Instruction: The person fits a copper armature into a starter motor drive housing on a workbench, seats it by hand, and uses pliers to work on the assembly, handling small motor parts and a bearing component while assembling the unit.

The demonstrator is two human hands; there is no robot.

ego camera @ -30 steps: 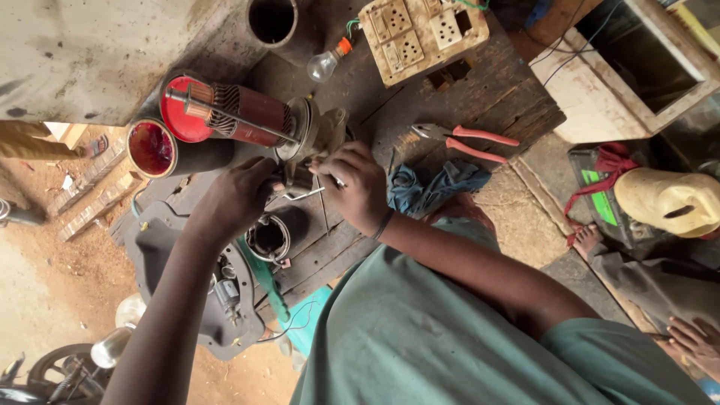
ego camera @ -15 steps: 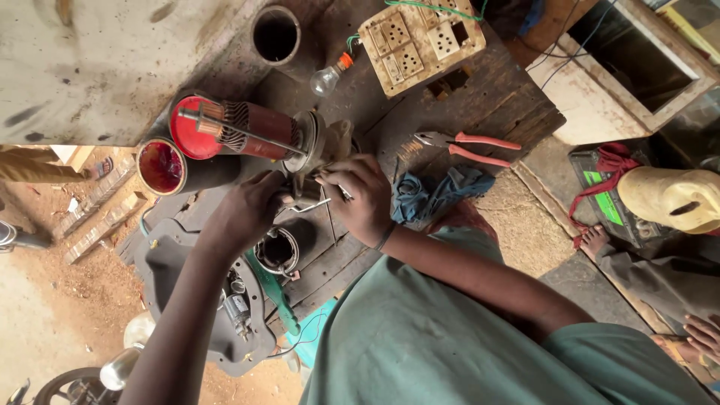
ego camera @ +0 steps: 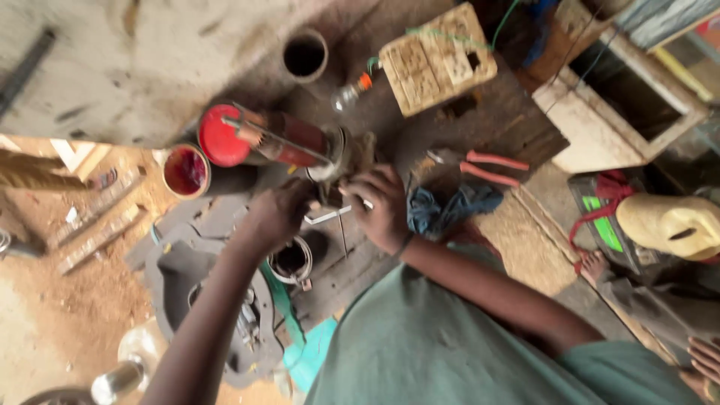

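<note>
Showing work in progress: a thin wire (ego camera: 330,217) is pinched by both hands, left (ego camera: 279,212) and right (ego camera: 381,206), beside the red motor (ego camera: 274,139) on the bench (ego camera: 495,120), seemingly not yet attached.

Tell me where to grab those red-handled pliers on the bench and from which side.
Grip the pliers by the two red handles, which point right and lie slightly spread, clear of the blue cloth below them. Come from the right and above, closing round both handles together. The metal jaws at the left end sit close to the right hand, so that end looks crowded.
</note>
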